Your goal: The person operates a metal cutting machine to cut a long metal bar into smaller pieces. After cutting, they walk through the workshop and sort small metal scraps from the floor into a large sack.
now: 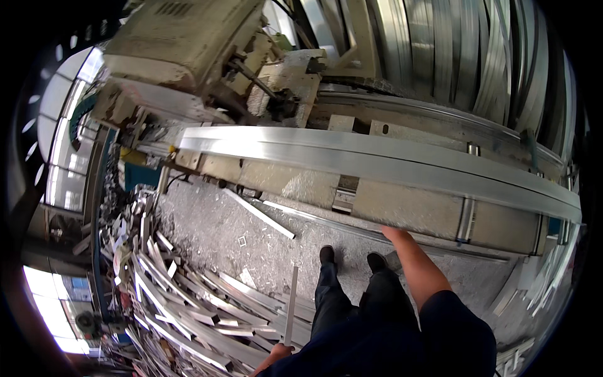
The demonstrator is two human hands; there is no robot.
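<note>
My left hand, low in the picture, is closed around the lower end of a narrow silvery metal bar. The bar points up and away from me, above the heap of offcuts. On the other side, my right hand reaches to the front edge of the machine bed. Its fingers are too small and blurred to make out, and whether it touches the edge cannot be told. Beyond it, a long metal profile lies across the bed, running from the machine head to the far right.
Metal offcuts are piled on the floor at my left. A loose strip lies on the chip-covered floor before my feet, beside a long thin rail along the bed. Tall metal profiles stand behind the machine. More scraps lie at right.
</note>
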